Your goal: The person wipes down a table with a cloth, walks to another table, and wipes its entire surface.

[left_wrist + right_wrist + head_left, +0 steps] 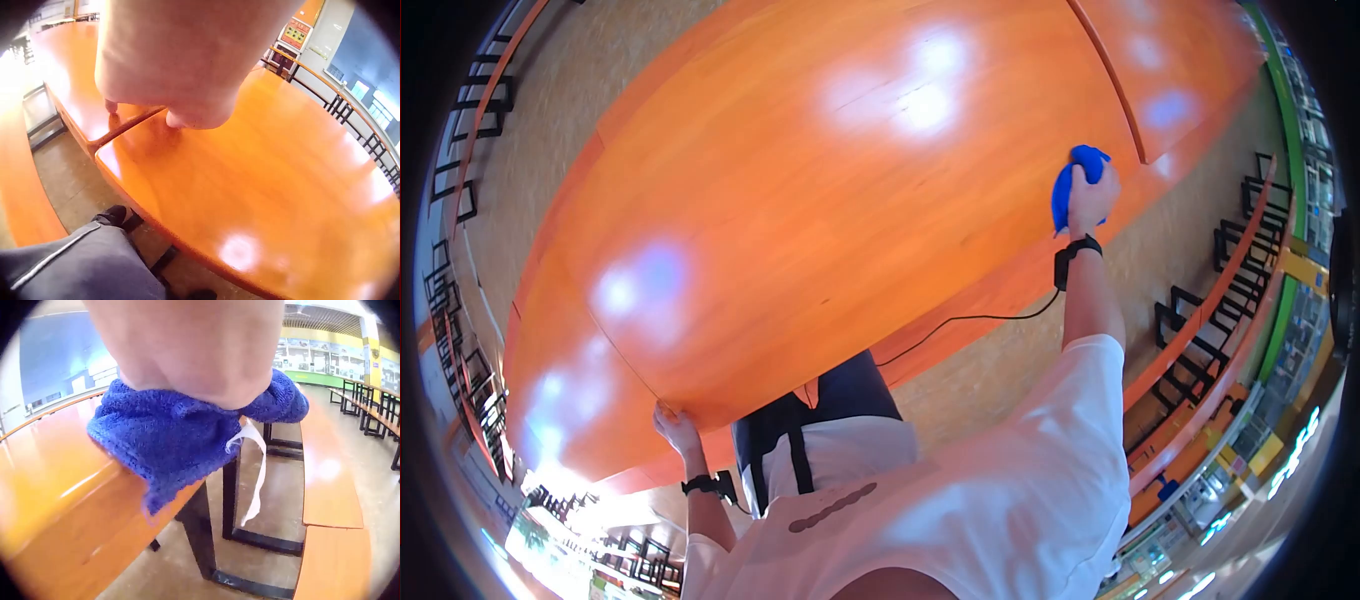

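Observation:
A blue terry cloth point(1062, 198) is bunched under my right hand point(1093, 200), which grips it at the near edge of the long orange table point(820, 220). In the right wrist view the cloth point(169, 434) drapes over the table's edge, and a frayed white strip point(257, 481) dangles beside it. My left hand point(678, 432) rests at the near edge on the left, by a seam between two tabletops. Seen from the left wrist, the fingertips of that hand point(175, 94) touch the wood around the seam; the wrist hides much of the hand.
An orange bench point(328, 469) runs along the table's near side, with black metal legs point(228, 494) below. A raised strip point(1115, 80) crosses the table at the right. A black cable point(970, 318) trails from my right wrist. More benches point(1200, 310) stand farther off.

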`<state>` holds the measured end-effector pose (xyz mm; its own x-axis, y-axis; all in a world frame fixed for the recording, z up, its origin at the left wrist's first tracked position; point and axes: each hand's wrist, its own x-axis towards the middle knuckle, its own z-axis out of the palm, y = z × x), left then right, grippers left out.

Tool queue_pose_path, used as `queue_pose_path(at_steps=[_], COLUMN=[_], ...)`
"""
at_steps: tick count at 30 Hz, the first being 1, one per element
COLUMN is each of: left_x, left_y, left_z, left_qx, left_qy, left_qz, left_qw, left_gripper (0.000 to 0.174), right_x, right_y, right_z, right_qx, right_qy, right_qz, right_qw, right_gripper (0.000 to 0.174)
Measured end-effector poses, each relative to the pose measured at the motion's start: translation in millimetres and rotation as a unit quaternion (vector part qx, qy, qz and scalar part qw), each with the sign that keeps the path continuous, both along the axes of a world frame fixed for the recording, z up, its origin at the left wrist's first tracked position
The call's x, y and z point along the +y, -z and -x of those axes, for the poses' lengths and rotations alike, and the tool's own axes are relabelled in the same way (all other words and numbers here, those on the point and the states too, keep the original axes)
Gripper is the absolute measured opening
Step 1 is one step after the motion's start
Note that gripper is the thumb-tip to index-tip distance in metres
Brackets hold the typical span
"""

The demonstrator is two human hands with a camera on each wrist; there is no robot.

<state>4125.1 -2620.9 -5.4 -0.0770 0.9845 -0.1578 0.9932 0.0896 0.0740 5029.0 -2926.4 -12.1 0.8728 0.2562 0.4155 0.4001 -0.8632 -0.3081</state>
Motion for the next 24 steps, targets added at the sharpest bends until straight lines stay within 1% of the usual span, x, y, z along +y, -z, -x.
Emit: queue_pose_path(at_steps=[1, 2, 4, 5, 6, 7, 8, 9, 11, 12, 14, 15, 16, 17, 19, 20, 21, 22, 23, 24], left_x=[0, 1, 12, 4, -2, -2, -1, -5, -9, -9, -4, -3, -5, -10, -15, -15, -15, -15, -14, -11], left_y=[-2, -3, 15, 23, 13, -9, -25, -21, -7, -12, -37, -31, -19, -12, -9, -8, -10, -10, -13, -20], left_z=[1, 5, 51, 64, 48, 16, -7, -2, 25, 15, -20, -11, 5, 18, 17, 13, 10, 8, 4, -11], left_qx=[0.007, 0.013, -0.045, -0.076, -0.088, -0.100, -0.112, -0.121, -0.139, -0.126, -0.102, -0.107, -0.111, -0.116, -0.122, -0.125, -0.124, -0.123, -0.120, -0.159], left_qy=[-0.022, -0.045, -0.071, -0.089, -0.123, -0.158, -0.192, -0.169, -0.117, -0.131, -0.160, -0.139, -0.118, -0.099, -0.092, -0.086, -0.077, -0.069, -0.063, -0.102], left_qz=[0.019, 0.038, 0.062, 0.071, 0.088, 0.104, 0.121, 0.104, 0.076, 0.096, 0.132, 0.110, 0.089, 0.068, 0.035, 0.020, 0.012, 0.004, -0.005, -0.010], left_qw=[1.000, 0.998, 0.995, 0.991, 0.985, 0.977, 0.967, 0.973, 0.980, 0.979, 0.973, 0.978, 0.983, 0.986, 0.988, 0.988, 0.989, 0.990, 0.991, 0.982], left_gripper=[0.062, 0.065, 0.069, 0.071, 0.072, 0.073, 0.074, 0.072, 0.069, 0.067, 0.064, 0.061, 0.058, 0.056, 0.050, 0.047, 0.044, 0.042, 0.039, 0.034], right_x=[-2, -6, -13, -14, -21, -30, -32, -33, -41, -44, -31, -19, 4, 12, 57, 84, 102, 122, 136, 147], right_y=[2, 7, -4, -7, 0, 7, 9, 8, 20, 21, 14, 11, -1, 4, -12, -29, -30, -31, -24, -13], right_z=[-14, -28, -51, -62, -78, -100, -110, -118, -131, -132, -120, -106, -77, -64, -1, 43, 77, 119, 152, 189], right_qx=[0.006, -0.022, 0.011, 0.027, 0.034, 0.043, 0.035, 0.024, 0.048, 0.057, 0.068, 0.074, 0.113, 0.087, 0.062, 0.074, 0.098, 0.027, 0.087, 0.110], right_qy=[0.020, 0.034, 0.016, 0.001, 0.024, 0.044, 0.063, 0.083, 0.054, 0.042, 0.017, 0.005, -0.087, -0.165, -0.214, -0.243, -0.315, -0.351, -0.403, -0.446], right_qz=[0.003, 0.006, -0.035, -0.057, -0.072, -0.087, -0.054, -0.019, -0.056, -0.074, -0.058, -0.052, -0.113, -0.097, -0.056, -0.036, -0.073, -0.044, -0.039, -0.026], right_qw=[1.000, 0.999, 0.999, 0.998, 0.997, 0.994, 0.996, 0.996, 0.996, 0.995, 0.996, 0.996, 0.983, 0.978, 0.973, 0.967, 0.941, 0.935, 0.910, 0.888], right_gripper=[0.045, 0.041, 0.038, 0.036, 0.035, 0.034, 0.034, 0.035, 0.034, 0.033, 0.030, 0.029, 0.026, 0.025, 0.023, 0.021, 0.022, 0.025, 0.027, 0.033])
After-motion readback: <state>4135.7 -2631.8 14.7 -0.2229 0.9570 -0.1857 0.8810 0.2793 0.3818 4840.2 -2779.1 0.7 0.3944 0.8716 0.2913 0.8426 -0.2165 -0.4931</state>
